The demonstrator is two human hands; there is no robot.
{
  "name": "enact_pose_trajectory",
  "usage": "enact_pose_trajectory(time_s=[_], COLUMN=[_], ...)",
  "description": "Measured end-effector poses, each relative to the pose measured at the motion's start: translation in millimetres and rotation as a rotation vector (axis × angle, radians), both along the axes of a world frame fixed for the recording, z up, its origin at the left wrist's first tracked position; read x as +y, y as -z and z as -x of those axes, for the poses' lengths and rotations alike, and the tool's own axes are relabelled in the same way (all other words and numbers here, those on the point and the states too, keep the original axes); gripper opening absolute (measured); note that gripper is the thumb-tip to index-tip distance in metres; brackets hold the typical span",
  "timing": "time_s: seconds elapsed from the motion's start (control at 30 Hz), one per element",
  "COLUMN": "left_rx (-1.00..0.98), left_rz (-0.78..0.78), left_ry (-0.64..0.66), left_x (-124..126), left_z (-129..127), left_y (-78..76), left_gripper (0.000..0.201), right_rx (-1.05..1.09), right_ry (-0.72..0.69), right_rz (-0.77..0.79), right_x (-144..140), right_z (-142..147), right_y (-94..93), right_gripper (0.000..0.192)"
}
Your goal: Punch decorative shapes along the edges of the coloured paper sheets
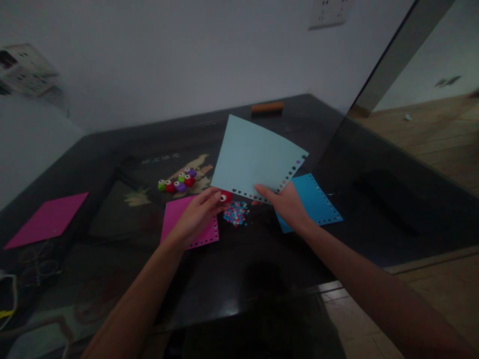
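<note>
Light blue paper sheet [254, 157] is held up off the glass table [374, 209], tilted w/ its far corner toward the wall; near edge and right edge carry a row of small punched-out shapes. Looks thin, light, floppy, so prob. bends or creases if pinched hard; best gripped near an edge, close to where the punch bites, so the sheet doesn't sag. Right hand [288, 204] has it by the near edge, thumb on top and fingers under, closed on the paper. Left hand [198, 212] is curled around a small red punch [225, 197] at the sheet's near-left corner; punch is hard plastic, small, easy to pinch btw. thumb and fingers. Can't tell if the paper sits inside the punch slot. Just below lies a heap of confetti bits [235, 213], pink/blue, loose, would scatter easily. Under the left hand a magenta sheet [175, 212] w/ punched border; under the right a darker blue sheet [318, 202], also punched. Further back, a cluster of spare punches [178, 182], green/red/purple. Far left, another magenta sheet [48, 219], flat, well apart.
</note>
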State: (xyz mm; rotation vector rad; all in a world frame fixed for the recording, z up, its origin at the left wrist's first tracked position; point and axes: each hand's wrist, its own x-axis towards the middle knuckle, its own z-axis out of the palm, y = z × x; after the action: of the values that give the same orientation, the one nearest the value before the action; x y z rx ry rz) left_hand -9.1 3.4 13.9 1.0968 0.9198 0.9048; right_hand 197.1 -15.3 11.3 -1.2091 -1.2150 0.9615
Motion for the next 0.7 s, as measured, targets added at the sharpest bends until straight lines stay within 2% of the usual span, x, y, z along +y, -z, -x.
enact_pose_trajectory(time_s=[0.2, 0.3, 0.37, 0.47, 0.57, 0.7], left_rx=[-0.137, -0.180, -0.173, -0.135, -0.075, 0.008], left_rz=[0.116, 0.113, 0.084, 0.044, -0.004, -0.072], left_ry=[-0.053, -0.088, -0.129, -0.158, -0.131, -0.110], left_x=[2.0, 1.7, 1.2, 0.3, -0.2, -0.1], left_z=[2.2, 1.5, 0.6, 0.2, 1.3, 1.7], left_y=[0.0, -1.6, -3.4, -5.3, -3.6, 1.3], left_gripper=[0.019, 0.029, 0.028, 0.019, 0.019, 0.017], right_rx=[-0.016, -0.060, -0.067, 0.013, 0.135, 0.236], right_ry=[0.045, 0.124, 0.174, 0.267, 0.384, 0.466], right_rz=[0.006, -0.036, -0.054, -0.099, -0.185, -0.238], right_x=[-0.7, 0.1, 3.0, 11.4, 19.7, 18.9], right_z=[-0.5, -2.6, -7.4, -22.3, -45.8, -80.7], right_y=[-2.1, -2.2, -1.8, -3.2, -9.8, -18.3], right_gripper=[0.026, 0.024, 0.024, 0.028, 0.032, 0.035])
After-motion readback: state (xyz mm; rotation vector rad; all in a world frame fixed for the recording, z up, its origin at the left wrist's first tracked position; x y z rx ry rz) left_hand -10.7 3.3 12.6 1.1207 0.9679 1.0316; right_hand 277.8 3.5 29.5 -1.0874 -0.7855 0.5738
